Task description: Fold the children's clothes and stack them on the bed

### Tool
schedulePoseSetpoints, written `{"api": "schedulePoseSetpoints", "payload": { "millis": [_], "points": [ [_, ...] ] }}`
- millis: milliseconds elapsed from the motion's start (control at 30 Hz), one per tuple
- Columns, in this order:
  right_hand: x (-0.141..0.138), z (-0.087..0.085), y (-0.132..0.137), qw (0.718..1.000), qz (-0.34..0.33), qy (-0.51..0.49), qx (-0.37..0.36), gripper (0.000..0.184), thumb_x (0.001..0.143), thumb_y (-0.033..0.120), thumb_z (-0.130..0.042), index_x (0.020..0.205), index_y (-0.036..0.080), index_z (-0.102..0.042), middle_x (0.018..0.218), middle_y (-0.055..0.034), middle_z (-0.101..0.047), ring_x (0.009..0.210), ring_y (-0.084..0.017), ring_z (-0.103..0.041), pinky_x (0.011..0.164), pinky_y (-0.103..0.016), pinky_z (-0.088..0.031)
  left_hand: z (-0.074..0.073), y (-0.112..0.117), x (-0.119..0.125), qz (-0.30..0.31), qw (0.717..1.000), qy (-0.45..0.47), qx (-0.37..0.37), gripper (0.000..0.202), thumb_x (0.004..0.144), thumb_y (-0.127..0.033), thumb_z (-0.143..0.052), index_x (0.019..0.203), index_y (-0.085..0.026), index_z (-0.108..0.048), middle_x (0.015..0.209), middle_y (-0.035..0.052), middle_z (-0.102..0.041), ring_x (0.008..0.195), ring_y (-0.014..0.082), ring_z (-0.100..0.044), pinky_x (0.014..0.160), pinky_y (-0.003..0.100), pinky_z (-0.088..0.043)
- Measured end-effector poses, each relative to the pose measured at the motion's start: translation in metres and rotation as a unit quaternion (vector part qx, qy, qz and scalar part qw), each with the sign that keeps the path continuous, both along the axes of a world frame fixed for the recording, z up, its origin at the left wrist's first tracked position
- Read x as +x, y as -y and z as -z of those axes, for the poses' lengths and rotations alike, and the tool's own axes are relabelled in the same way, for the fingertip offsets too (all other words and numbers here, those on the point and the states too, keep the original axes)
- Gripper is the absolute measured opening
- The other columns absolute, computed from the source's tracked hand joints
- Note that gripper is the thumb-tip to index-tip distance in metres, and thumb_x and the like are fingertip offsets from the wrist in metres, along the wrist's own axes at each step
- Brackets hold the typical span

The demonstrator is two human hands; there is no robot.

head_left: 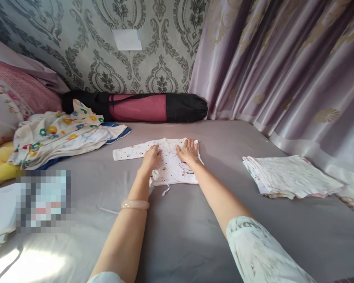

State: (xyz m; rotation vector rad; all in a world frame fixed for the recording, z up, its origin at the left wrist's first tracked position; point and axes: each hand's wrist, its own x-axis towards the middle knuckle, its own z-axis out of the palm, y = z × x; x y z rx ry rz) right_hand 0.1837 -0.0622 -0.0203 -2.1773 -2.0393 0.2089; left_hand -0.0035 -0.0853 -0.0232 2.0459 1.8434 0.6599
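Observation:
A small white baby shirt (pixel 172 165) with a dotted print, a line drawing and a tie string lies flat on the grey sheet (pixel 177 236). One sleeve stretches out to the left; the right sleeve is not seen spread out. My left hand (pixel 152 157) rests on the shirt near the base of that sleeve, fingers stretched toward the collar. On the upper right of the shirt lies my right hand (pixel 189 151), palm down with its fingers extended. Neither hand grips the cloth visibly.
Stacked folded cloths (pixel 292 175) sit at the right. Rumpled patterned clothes (pixel 56 133) lie at the left, beside a yellow plush item (pixel 2 161). A black and pink rolled bag (pixel 138 107) runs along the wall. A white device (pixel 7 208) with cables is at the left edge.

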Motion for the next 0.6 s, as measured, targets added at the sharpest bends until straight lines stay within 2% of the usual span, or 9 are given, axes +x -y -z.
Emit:
{"api": "schedulePoseSetpoints", "payload": {
  "millis": [100, 233, 367, 500, 600],
  "points": [
    [0.002, -0.004, -0.001, 1.000, -0.002, 0.002, -0.015, 0.078, 0.099, 0.053, -0.018, 0.153, -0.003, -0.020, 0.161, -0.0205, -0.015, 0.149, -0.032, -0.007, 0.119, -0.050, 0.000, -0.004, -0.001, 0.000, -0.003, 0.999, 0.032, -0.004, 0.046, 0.088, -0.018, -0.043, 0.132, -0.008, -0.052, 0.135, 0.0190, -0.057, 0.126, 0.0282, -0.053, 0.108, 0.039, -0.040],
    [-0.001, -0.017, -0.004, 0.998, 0.006, -0.009, -0.060, 0.078, 0.099, 0.053, -0.022, 0.153, -0.003, -0.019, 0.161, -0.0208, -0.013, 0.149, -0.032, -0.007, 0.119, -0.051, -0.002, -0.009, -0.001, -0.002, -0.027, 0.996, 0.089, -0.007, 0.046, 0.088, -0.017, -0.043, 0.132, -0.011, -0.055, 0.136, 0.0171, -0.058, 0.127, 0.0286, -0.054, 0.108, 0.041, -0.040],
    [-0.022, -0.028, -0.002, 0.999, 0.001, -0.015, -0.047, 0.066, 0.101, 0.038, -0.023, 0.153, -0.002, -0.019, 0.162, -0.0196, -0.012, 0.150, -0.029, -0.004, 0.119, -0.050, -0.001, -0.012, 0.000, -0.003, -0.038, 0.992, 0.117, -0.005, 0.046, 0.087, -0.018, -0.044, 0.131, -0.012, -0.057, 0.134, 0.0173, -0.060, 0.126, 0.0300, -0.055, 0.107, 0.043, -0.041],
    [-0.050, -0.025, 0.003, 0.997, -0.054, -0.034, -0.032, 0.061, 0.101, 0.032, -0.022, 0.154, 0.002, -0.020, 0.163, -0.0168, -0.011, 0.150, -0.028, -0.004, 0.120, -0.048, -0.003, -0.015, 0.001, -0.004, -0.040, 0.991, 0.127, 0.004, 0.045, 0.086, -0.016, -0.046, 0.128, -0.012, -0.060, 0.131, 0.0176, -0.061, 0.124, 0.0299, -0.056, 0.107, 0.043, -0.041],
    [-0.060, -0.016, 0.005, 0.998, -0.045, -0.041, -0.030, 0.061, 0.100, 0.032, -0.022, 0.154, 0.002, -0.022, 0.162, -0.0162, -0.014, 0.150, -0.027, -0.006, 0.120, -0.047, -0.004, -0.014, 0.001, -0.006, -0.053, 0.988, 0.143, 0.002, 0.043, 0.085, -0.016, -0.047, 0.125, -0.014, -0.062, 0.129, 0.0162, -0.063, 0.120, 0.0291, -0.059, 0.105, 0.043, -0.043]
  ]
}}
